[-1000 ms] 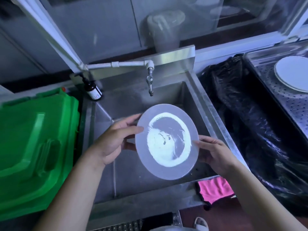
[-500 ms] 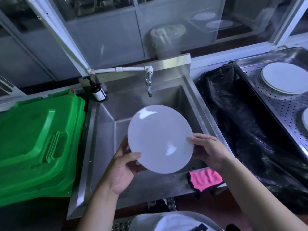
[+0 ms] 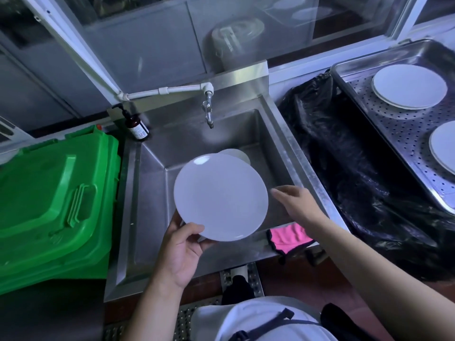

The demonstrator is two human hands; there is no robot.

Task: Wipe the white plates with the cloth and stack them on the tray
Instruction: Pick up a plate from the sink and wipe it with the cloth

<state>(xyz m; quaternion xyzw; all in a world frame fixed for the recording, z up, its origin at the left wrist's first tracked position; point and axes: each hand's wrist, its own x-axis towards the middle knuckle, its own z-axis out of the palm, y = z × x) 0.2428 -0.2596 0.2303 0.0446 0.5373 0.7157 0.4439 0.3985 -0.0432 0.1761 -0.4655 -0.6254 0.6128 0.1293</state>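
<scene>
Dim bluish light; steel sink under glass-fronted cabinets, green bin beside it.

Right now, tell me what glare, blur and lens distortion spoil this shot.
Head view: dim, bluish light overall; a small bright glare spot on the upper rim of the plate held by the left hand; the right hand is slightly motion-blurred; wide-angle bending curves the sink edges and the tray rim.
</scene>
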